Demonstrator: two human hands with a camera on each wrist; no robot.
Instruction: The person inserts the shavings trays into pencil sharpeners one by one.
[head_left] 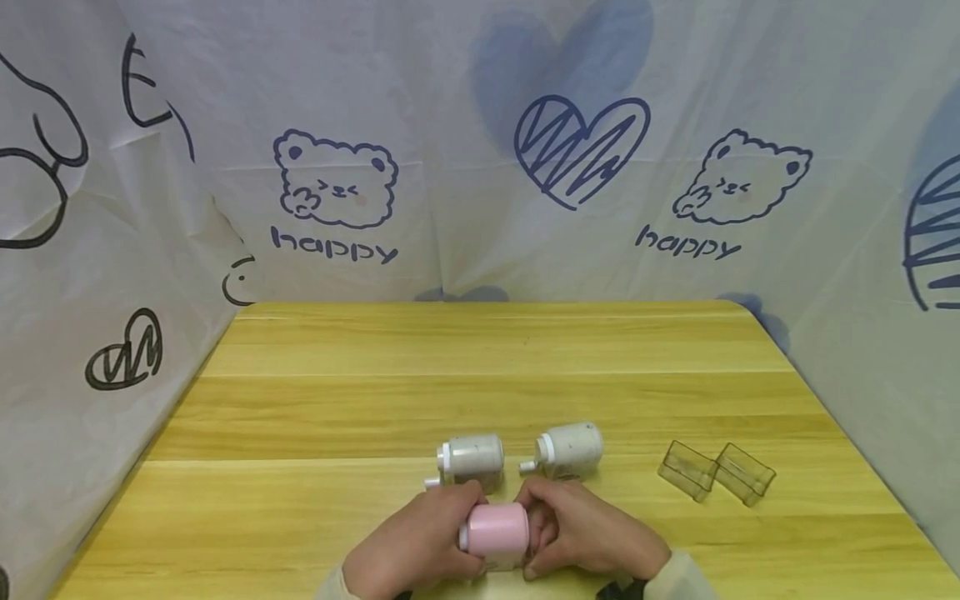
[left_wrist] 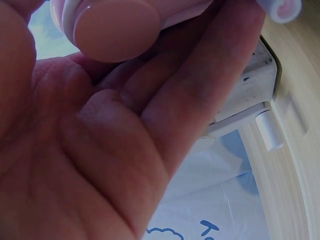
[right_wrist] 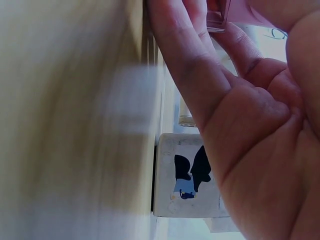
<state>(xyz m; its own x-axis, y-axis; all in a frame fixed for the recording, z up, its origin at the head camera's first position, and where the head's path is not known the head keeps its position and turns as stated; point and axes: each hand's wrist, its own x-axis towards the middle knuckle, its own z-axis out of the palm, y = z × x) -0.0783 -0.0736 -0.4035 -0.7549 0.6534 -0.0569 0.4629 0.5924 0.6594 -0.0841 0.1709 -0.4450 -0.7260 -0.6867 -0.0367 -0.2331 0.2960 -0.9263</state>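
Note:
A small pink crank pencil sharpener (head_left: 497, 527) is between both hands near the table's front edge. My left hand (head_left: 416, 537) grips its left end, fingers behind and thumb in front. The round pink knob (left_wrist: 117, 30) and the pale end of its crank handle (left_wrist: 285, 9) show in the left wrist view. At the other end my right hand (head_left: 592, 529) holds it with bent fingers and thumb. In the right wrist view the clear edge of its shavings drawer (right_wrist: 218, 20) shows beside the fingers. The sharpener's underside is hidden.
Just beyond the hands stand two white crank pencil sharpeners, a left one (head_left: 480, 452) and a right one (head_left: 576, 446), cranks to the left. Two clear brownish drawers, one (head_left: 687, 472) beside the other (head_left: 745, 475), lie to the right on the wooden table (head_left: 337, 400).

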